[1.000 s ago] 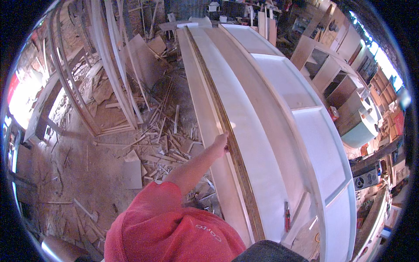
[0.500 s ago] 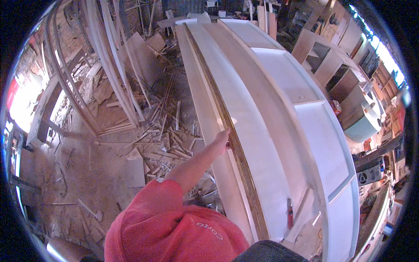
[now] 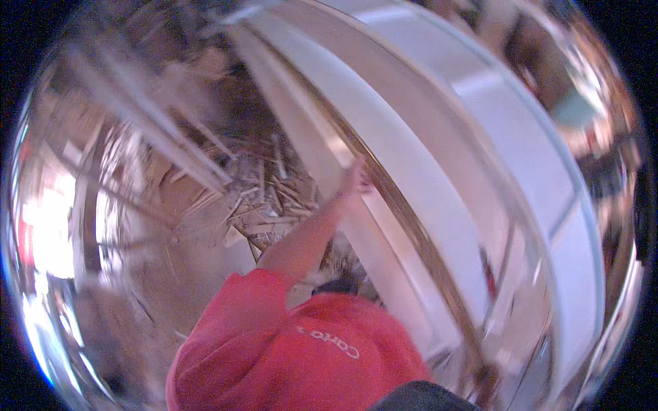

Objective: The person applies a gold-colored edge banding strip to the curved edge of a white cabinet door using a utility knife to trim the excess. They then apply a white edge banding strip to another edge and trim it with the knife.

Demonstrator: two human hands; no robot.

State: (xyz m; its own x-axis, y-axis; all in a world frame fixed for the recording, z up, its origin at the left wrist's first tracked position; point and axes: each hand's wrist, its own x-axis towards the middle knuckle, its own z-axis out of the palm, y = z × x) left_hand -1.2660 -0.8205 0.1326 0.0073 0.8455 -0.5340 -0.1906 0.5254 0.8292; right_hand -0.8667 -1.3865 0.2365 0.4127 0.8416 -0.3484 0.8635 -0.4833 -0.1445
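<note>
In the head view, which is heavily smeared by blur, the person's left arm in a red sleeve (image 3: 240,301) reaches forward, and the left hand (image 3: 360,179) is at the left edge of a long, narrow brown strip (image 3: 404,212); the fingers look partly bent, but I cannot tell whether they grip the strip or only lie against it. The strip runs lengthwise from the upper left down to the lower right, between a pale board (image 3: 301,147) on its left and a curved white panel (image 3: 411,157) on its right. At its near end is a blurred brownish shape (image 3: 485,382) that may be the right hand, though its state cannot be made out. A red tool (image 3: 489,274) lies near the strip's lower stretch. Farther right stands a white framed panel (image 3: 510,130) with crosspieces. Wood scraps (image 3: 274,195) litter the floor on the left, near upright pale slats (image 3: 147,109).
</note>
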